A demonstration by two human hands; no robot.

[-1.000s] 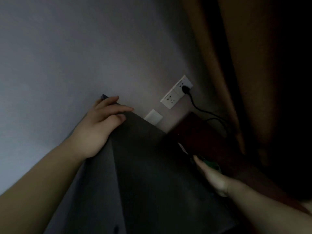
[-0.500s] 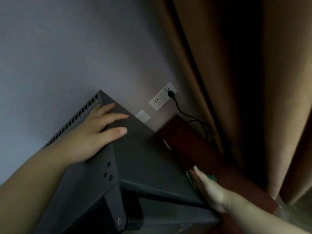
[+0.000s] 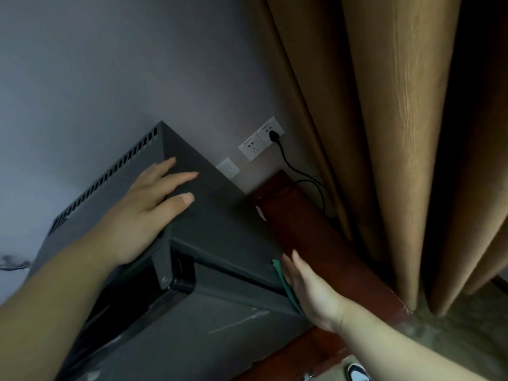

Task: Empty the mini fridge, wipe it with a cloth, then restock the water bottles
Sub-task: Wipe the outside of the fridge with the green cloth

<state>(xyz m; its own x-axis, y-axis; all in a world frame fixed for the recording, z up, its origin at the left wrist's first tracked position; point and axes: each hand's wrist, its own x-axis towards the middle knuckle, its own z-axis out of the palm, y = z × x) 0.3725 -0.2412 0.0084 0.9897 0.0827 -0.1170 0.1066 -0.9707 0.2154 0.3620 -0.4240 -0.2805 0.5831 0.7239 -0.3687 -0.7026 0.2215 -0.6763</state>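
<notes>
The mini fridge (image 3: 214, 229) sits under both hands: a dark, matte, rigid box with a slotted vent strip along its far edge. The left hand (image 3: 143, 215) lies flat and spread on its top, gripping nothing. The right hand (image 3: 310, 292) presses a thin green cloth (image 3: 280, 276) against the side nearest it, fingers straight. Judged heavy and stiff; best held by its corners. The cloth looks soft and limp.

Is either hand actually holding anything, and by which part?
The right hand presses a green cloth flat against the mini fridge side with its palm; only the cloth's edge shows. The left hand rests flat on the fridge top, gripping nothing.
</notes>
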